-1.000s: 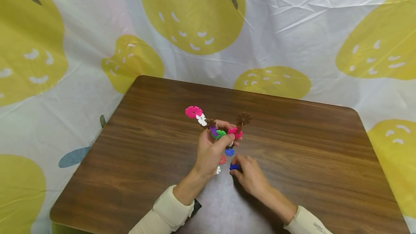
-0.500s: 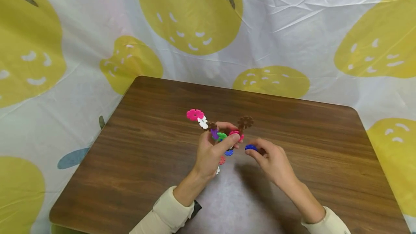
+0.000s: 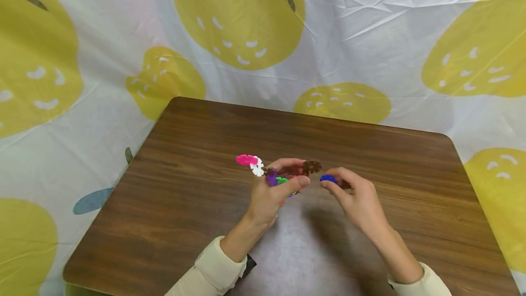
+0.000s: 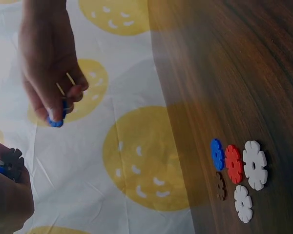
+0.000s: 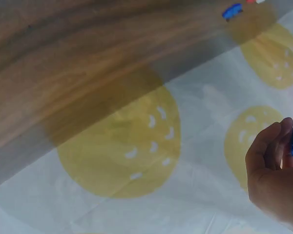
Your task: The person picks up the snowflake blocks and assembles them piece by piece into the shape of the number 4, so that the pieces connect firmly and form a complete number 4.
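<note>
Your left hand (image 3: 265, 198), at the centre of the head view, is grasping a chain of notched discs (image 3: 271, 178), its thumb extended toward the right of the frame. At the chain's left end a pink disc (image 3: 245, 159) meets a white disc (image 3: 257, 167); purple and green pieces, the green disc (image 3: 281, 180) partly covered, sit at your thumb's base. A dark brown disc (image 3: 314, 166) stands out past your fingertips on the right side. The rest of the chain is hidden by your hand.

Your right hand (image 3: 361, 200), right of centre, is grasping a single blue disc (image 3: 328, 178) between thumb and fingers. That disc is held above the table (image 3: 390, 163), near the brown end of the chain but apart from it.

In the left wrist view, loose pieces lie grouped on the tabletop at lower right: a flat blue piece (image 4: 217, 154), a red piece (image 4: 234, 164) and a large white piece (image 4: 255, 165) side by side, with a small brown piece (image 4: 220, 185) and a second white piece (image 4: 243, 204) below them. Your cream sleeves (image 3: 213, 268) enter at the bottom of the head view. A white cloth (image 3: 349, 35) with yellow fruit shapes fills the background.
</note>
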Demonstrator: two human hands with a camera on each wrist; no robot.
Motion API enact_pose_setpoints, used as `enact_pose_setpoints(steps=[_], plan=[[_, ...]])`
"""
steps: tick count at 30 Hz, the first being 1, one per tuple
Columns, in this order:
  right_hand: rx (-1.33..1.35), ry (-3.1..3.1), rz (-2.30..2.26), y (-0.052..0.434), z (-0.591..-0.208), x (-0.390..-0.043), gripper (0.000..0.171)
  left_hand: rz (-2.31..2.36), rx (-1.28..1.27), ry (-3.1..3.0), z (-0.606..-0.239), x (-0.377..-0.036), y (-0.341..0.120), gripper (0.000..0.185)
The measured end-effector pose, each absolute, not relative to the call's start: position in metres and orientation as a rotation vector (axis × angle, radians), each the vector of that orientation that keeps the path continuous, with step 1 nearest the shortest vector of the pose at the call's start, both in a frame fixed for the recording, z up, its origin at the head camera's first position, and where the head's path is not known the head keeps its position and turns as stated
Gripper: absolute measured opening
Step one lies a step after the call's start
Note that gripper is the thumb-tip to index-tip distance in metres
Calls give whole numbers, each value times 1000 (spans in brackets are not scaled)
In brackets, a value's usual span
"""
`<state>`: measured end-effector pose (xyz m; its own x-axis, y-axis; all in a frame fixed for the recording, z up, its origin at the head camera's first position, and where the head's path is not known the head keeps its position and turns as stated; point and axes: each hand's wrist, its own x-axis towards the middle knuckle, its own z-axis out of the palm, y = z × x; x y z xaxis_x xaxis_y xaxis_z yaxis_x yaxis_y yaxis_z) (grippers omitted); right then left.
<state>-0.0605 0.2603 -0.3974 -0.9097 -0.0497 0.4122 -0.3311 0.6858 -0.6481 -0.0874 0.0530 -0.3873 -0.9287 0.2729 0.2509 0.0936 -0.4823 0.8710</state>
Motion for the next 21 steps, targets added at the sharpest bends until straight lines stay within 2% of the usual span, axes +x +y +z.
enact_pose_setpoints(steps=[13, 21], plan=[[139, -2468, 1307, 264, -345, -56, 18, 2507, 486, 1608, -387, -88, 55, 35], [187, -2369, 1312, 253, -324, -52, 22, 2472, 487, 1654, -389, -90, 57, 35]])
